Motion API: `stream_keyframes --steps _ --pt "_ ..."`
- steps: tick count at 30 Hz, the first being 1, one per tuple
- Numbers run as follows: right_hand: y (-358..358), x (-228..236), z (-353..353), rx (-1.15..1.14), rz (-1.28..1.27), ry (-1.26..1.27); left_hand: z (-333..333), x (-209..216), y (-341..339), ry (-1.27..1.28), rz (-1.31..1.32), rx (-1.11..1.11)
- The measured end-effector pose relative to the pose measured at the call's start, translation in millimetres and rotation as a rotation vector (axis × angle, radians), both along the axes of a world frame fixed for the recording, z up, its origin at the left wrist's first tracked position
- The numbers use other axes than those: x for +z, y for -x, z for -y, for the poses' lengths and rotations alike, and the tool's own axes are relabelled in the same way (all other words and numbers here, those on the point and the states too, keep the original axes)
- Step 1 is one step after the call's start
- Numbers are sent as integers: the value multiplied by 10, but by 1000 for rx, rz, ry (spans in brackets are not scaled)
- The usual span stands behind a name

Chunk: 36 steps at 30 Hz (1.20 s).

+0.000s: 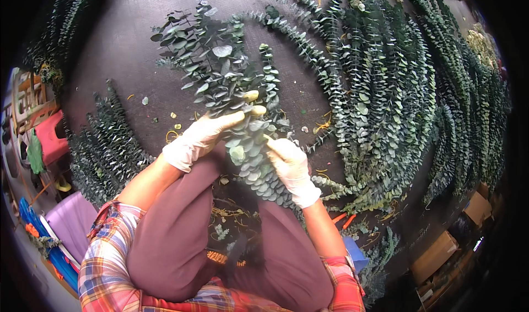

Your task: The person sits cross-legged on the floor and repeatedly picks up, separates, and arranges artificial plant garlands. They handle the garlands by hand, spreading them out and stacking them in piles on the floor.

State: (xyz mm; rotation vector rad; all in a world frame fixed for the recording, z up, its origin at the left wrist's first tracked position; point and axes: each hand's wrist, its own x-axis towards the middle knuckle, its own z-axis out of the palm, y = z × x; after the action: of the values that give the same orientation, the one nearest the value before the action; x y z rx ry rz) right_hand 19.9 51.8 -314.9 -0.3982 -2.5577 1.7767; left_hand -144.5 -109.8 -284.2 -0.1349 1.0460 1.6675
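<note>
A bunch of eucalyptus branches [258, 171] with round grey-green leaves lies over my lap, its leafy tops pointing away from me. My left hand [201, 137], in a pale glove, is closed around the middle of the bunch, fingers reaching over the leaves. On the bunch's right side is my right hand [290, 166], also gloved. Its fingers are curled against the leaves with the index finger toward the stems; what exactly they pinch is hidden by foliage.
Large piles of eucalyptus [380, 91] cover the right side of the dark floor [127, 47]. A smaller heap [104, 141] lies at left, near a red stool [50, 138]. Orange handles [347, 221] show by my right forearm. Cardboard boxes [435, 254] stand at lower right. Yellow bands and leaf scraps are scattered about.
</note>
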Motion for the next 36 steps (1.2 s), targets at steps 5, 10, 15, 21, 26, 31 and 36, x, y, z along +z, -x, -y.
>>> stream_keyframes --steps 5,10,15,21,26,31,36 --pt "275 177 -206 170 249 432 150 -74 -30 73 98 24" --pt "489 -253 -397 -67 164 -133 136 -145 -45 39 80 44" --pt "572 -590 -279 -21 412 -201 100 -110 -16 38 94 43" --pt "401 -236 -272 -293 342 267 140 -126 -15 67 86 3" --pt "270 -8 -161 -217 256 282 -21 16 -29 60 -32 10" --pt "194 -16 -16 -138 155 346 2 -59 -41 134 22 -1" --pt "160 -51 15 -28 84 229 -64 -50 -29 -61 58 43"
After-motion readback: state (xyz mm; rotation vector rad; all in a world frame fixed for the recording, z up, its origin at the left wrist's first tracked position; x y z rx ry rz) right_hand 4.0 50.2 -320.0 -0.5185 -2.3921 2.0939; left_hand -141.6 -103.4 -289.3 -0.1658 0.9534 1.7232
